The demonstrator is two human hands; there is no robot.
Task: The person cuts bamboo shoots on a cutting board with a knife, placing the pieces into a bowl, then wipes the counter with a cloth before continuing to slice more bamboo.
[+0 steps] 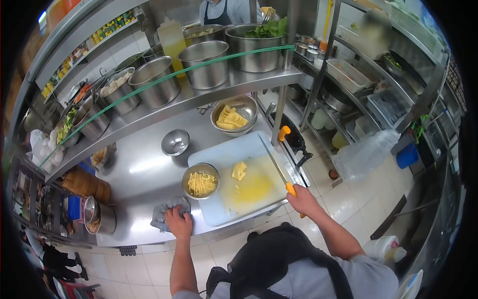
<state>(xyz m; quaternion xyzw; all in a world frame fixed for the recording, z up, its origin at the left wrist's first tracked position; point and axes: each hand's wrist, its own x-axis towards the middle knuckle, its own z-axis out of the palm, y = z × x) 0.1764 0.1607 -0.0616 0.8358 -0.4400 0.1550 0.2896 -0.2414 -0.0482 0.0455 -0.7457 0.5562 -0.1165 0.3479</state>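
Observation:
My right hand (pixel 302 199) is closed around the orange handle of a knife (pixel 279 168), its long blade lying along the right side of the white cutting board (pixel 203 158). On the board sits a knobby yellow piece (pixel 239 170) that looks like peeled ginger, beside a wet yellow stain. A metal bowl (pixel 188 193) of thin yellow strips (pixel 201 184) rests on the board's left edge. My left hand (pixel 178 223) presses on a crumpled grey cloth (pixel 159 215) left of the board, fingers curled over it.
Behind the board stands a bowl (pixel 253 103) with yellow pieces; a small metal bowl (pixel 175 142) is left of it. A raised shelf (pixel 199 97) carries several steel pots. Another orange handle (pixel 284 132) sticks up at the table's right edge. A person (pixel 234 11) stands beyond the shelf.

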